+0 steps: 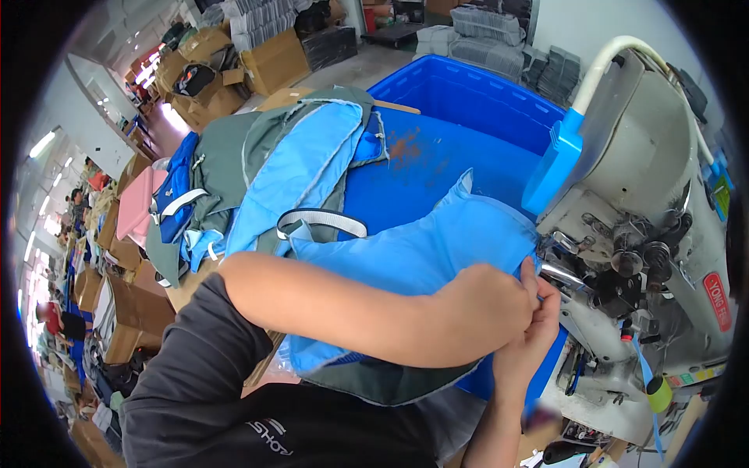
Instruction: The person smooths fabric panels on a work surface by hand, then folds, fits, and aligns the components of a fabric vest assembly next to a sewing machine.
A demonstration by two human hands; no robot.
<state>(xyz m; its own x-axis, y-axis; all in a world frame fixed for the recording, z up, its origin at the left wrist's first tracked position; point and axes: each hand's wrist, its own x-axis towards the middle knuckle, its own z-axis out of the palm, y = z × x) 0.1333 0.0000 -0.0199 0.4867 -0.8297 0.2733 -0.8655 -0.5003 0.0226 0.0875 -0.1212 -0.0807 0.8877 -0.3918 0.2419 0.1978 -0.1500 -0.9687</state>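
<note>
A light blue fabric panel with a pale bound edge lies across my lap and reaches to the sewing machine on the right. My left hand is closed over its right edge, close to the machine's needle area. Right beside it, my right hand pinches the same edge, thumb and fingertips together. The two hands touch, and the left one partly hides what lies between the fingers. A dark grey layer hangs below the panel, and a black-and-white strap loops at its left.
More grey and blue sewn pieces are piled at the left of the blue work surface. Behind it stands a blue plastic bin. A light blue guard hangs on the machine. Cardboard boxes fill the background.
</note>
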